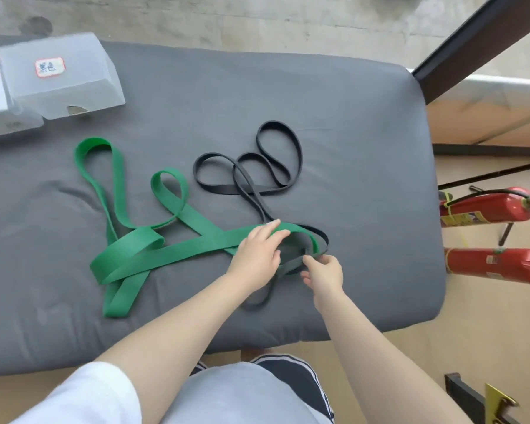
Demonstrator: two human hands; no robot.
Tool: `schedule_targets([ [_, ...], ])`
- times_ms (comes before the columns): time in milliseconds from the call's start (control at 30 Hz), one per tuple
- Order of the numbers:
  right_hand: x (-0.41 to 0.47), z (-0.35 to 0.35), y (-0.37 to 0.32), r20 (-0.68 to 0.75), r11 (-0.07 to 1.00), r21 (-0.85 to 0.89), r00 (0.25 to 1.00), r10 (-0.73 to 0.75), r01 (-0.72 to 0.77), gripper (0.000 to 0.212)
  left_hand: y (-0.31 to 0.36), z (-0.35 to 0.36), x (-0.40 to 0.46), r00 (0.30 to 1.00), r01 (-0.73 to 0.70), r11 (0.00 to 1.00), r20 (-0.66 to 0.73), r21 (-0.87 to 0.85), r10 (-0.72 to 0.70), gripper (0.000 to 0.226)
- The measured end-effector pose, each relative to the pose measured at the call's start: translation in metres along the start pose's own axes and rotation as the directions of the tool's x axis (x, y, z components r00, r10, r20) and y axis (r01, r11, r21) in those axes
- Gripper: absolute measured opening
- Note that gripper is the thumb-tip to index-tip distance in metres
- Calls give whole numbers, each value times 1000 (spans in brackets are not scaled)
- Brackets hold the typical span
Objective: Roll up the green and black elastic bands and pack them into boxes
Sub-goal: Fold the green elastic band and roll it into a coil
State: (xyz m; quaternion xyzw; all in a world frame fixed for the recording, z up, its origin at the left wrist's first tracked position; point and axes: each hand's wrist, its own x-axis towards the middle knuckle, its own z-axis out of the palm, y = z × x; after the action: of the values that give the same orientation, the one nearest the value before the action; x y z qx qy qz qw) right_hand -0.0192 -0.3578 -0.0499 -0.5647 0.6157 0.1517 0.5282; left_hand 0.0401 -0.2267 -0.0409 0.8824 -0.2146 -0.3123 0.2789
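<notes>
The green band [153, 255] sprawls leftward across the grey padded desk [364, 123], its near end looped directly under both hands, tangled with the black band [248, 172]. The left hand [259, 252] lies on that end, fingers together and flat; the right hand [323, 272] pinches the loop's lower edge. Both frosted boxes [62, 75] sit far left

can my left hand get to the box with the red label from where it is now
Probably yes. The left hand rests on the green band; only bare grey cushion lies between it and the box.
</notes>
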Motion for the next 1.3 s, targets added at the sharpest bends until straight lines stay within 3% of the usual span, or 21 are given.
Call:
schedule_targets([
  [233,7,-25,-13,165,973,-51,962,-216,227,12,25,16,38,993,-88,951,99,295,62,55],
  [400,4,-44,-17,405,957,-26,879,-254,288,23,29,17,47,999,-32,939,-8,341,37,42],
  [500,10,-58,-14,505,973,62,833,-224,224,32,29,13,52,985,-55,966,-145,253,94,31],
  [600,23,-68,-14,454,987,78,876,-162,142,18,23,-5,46,990,-49,996,-127,72,57,32],
  [700,31,-68,-17,352,994,83,931,-98,73,13,2,-26,24,985,-105,994,-135,23,107,35],
  [767,33,-61,-18,272,995,-49,960,-65,81,18,-12,-41,8,975,-138,990,-172,29,141,41],
  [800,33,-56,-18,212,973,-196,974,-79,121,29,-17,-49,0,973,-138,990,-182,42,143,44],
  [867,28,-46,-17,87,795,-550,964,-251,256,55,-25,-62,-13,971,-121,989,-198,79,135,46],
  [900,23,-41,-16,120,659,-649,907,-404,380,61,-30,-66,-19,969,-117,988,-208,96,135,45],
  [967,13,-27,-17,387,342,-620,655,-650,706,62,-38,-71,-30,967,-102,988,-222,116,126,40],
  [1033,9,-10,-20,631,9,-443,319,-708,896,59,-46,-74,-39,966,-82,988,-235,128,111,38],
  [1067,8,0,-21,710,-128,-395,213,-671,910,56,-50,-75,-45,964,-77,988,-242,131,107,39],
  [1100,5,9,-24,784,-242,-385,177,-596,890,53,-55,-76,-50,962,-79,987,-249,139,112,39],
  [1133,2,17,-25,846,-336,-410,215,-487,848,50,-59,-76,-55,960,-82,985,-252,152,119,38],
  [1200,4,30,-23,864,-495,-500,376,-334,710,51,-68,-76,-64,954,-96,978,-262,185,143,36],
  [1300,8,33,-20,733,-502,-664,615,-291,555,50,-83,-77,-75,939,-154,957,-266,244,219,38],
])
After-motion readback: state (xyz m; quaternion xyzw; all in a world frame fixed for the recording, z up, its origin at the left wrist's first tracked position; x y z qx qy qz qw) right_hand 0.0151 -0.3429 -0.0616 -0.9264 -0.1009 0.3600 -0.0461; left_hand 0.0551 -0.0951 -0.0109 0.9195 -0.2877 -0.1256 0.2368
